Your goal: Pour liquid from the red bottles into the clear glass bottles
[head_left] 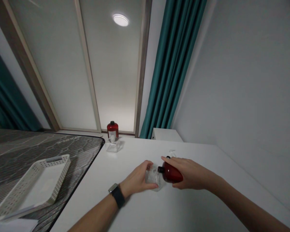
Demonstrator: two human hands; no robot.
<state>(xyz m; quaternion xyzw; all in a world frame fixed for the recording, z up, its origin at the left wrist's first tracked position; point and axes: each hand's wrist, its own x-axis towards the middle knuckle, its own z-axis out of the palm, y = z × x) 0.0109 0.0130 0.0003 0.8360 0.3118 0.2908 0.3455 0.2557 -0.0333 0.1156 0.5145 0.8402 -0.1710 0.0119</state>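
My left hand (145, 177), with a dark-strapped watch on its wrist, is closed round a clear, see-through container (151, 174) on the white table. My right hand (187, 170) grips a dark red bottle (172, 173) with a black neck. The bottle lies tilted on its side, its neck pointing left at the clear container's top. Whether anything flows from it I cannot tell. A small clear thing (172, 152) is partly hidden behind my right hand. At the far edge stands a second red bottle (112, 129) with a black cap, behind a clear square container (111, 147).
A white perforated basket (60, 175) rests on a dark grey patterned surface (87, 145) to the left. The white table (135, 212) lies under my hands. Behind it are a white cabinet (168, 134), a teal curtain (172, 64) and frosted door panels (113, 71). A wall (251, 83) rises on the right.
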